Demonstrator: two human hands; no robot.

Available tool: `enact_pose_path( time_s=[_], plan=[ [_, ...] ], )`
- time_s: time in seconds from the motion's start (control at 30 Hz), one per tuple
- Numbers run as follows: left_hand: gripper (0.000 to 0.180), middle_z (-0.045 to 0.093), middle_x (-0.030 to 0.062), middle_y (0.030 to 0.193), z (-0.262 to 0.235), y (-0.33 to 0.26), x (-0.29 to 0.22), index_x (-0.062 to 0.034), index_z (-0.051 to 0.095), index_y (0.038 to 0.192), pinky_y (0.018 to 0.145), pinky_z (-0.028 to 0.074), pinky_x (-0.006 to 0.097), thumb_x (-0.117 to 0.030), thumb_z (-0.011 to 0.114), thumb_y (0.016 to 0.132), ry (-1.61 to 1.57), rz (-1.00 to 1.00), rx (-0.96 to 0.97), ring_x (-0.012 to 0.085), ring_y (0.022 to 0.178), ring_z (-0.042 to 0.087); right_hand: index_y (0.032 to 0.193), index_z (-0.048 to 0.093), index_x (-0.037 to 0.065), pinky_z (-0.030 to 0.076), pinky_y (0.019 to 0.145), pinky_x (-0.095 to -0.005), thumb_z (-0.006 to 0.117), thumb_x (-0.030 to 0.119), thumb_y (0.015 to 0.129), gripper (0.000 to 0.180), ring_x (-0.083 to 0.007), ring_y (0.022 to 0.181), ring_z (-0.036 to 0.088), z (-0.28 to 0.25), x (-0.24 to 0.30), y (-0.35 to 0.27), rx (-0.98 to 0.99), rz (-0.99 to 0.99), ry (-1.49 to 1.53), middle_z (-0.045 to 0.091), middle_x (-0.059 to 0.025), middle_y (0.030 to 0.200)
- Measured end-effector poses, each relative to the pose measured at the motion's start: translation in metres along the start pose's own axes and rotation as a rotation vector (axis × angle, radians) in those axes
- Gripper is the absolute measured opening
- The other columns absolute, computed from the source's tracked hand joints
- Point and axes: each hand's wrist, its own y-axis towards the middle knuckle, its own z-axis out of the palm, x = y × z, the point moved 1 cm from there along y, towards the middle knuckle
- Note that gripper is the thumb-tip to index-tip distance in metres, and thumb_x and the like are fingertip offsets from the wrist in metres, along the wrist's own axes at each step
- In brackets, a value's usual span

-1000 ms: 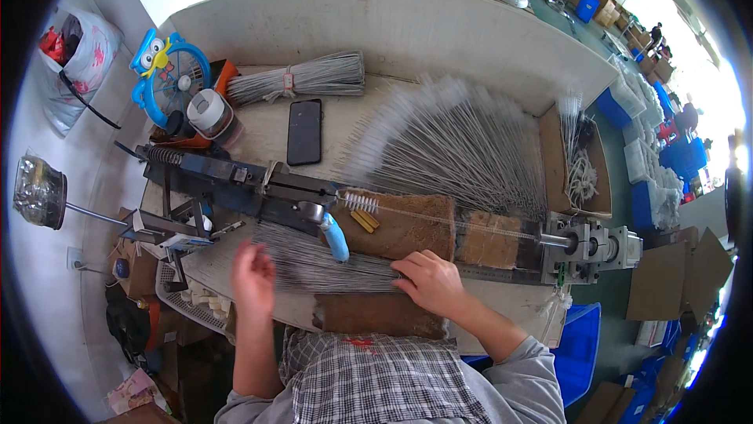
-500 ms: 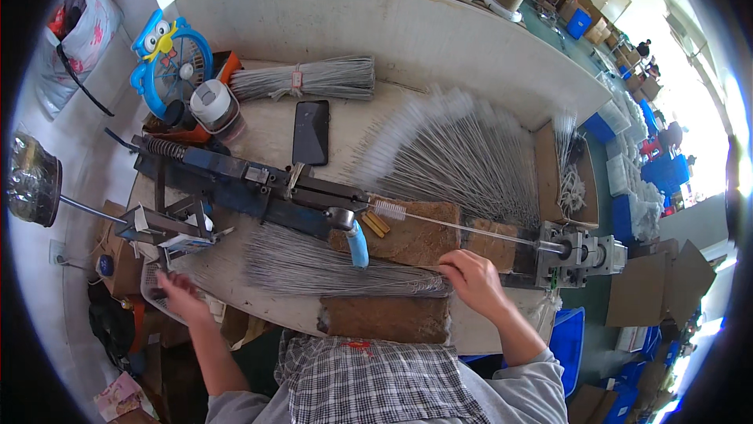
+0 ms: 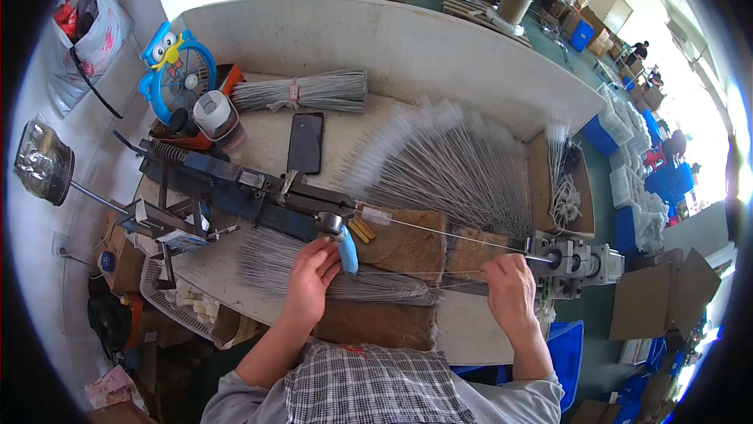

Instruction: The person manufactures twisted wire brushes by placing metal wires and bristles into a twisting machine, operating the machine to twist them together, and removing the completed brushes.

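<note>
My left hand (image 3: 310, 275) is at the left side of a blue handle (image 3: 348, 251) on the bench machine, its fingers curled against it; whether they pass round beneath is hidden. My right hand (image 3: 511, 291) pinches a thin metal wire (image 3: 459, 271) just in front of the chuck (image 3: 553, 255). The wire reaches left above a bundle of loose wires (image 3: 274, 263) lying near the bench's front edge. Between machine and chuck runs another wire (image 3: 447, 232), with a small white bristle brush (image 3: 375, 215) at its left end.
Behind the machine are a fan of finished wire brushes (image 3: 463, 173), a black phone (image 3: 305, 144), a tied wire bundle (image 3: 314, 91) and a blue toy-like fan (image 3: 184, 71). A cardboard box (image 3: 541, 181) stands at right. A basket (image 3: 169, 302) of white pieces hangs below left.
My left hand has moved right from beside the basket to the blue handle. My right hand has moved right from the wire bundle to the chuck, drawing a wire with it.
</note>
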Motion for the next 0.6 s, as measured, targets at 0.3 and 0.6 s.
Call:
enact_pose_path(
  time_s=[0.3, 0.6],
  plan=[
    [0.032, 0.052, 0.0006, 0.068, 0.079, -0.042, -0.037, -0.0058, 0.060, 0.097, 0.059, 0.044, 0.028, -0.037, 0.055, 0.094, -0.422, -0.378, 0.538, 0.0114, 0.057, 0.047, 0.084, 0.065, 0.006, 0.051, 0.074, -0.0403, 0.063, 0.003, 0.075, 0.010, -0.0273, 0.092, 0.058, 0.032, -0.029, 0.029, 0.025, 0.041, 0.157, 0.059, -0.0059, 0.095],
    [0.042, 0.054, 0.0033, 0.062, 0.029, -0.033, -0.046, -0.0084, 0.061, 0.089, 0.061, 0.041, 0.034, -0.044, 0.040, 0.097, -0.053, -0.390, 0.328, 0.0147, 0.050, 0.043, 0.093, 0.068, 0.008, 0.051, 0.085, -0.0378, 0.064, 0.011, 0.080, 0.014, -0.0248, 0.108, 0.058, 0.053, -0.033, 0.079, 0.207, 0.041, 0.143, 0.063, -0.0055, 0.115]
  ],
)
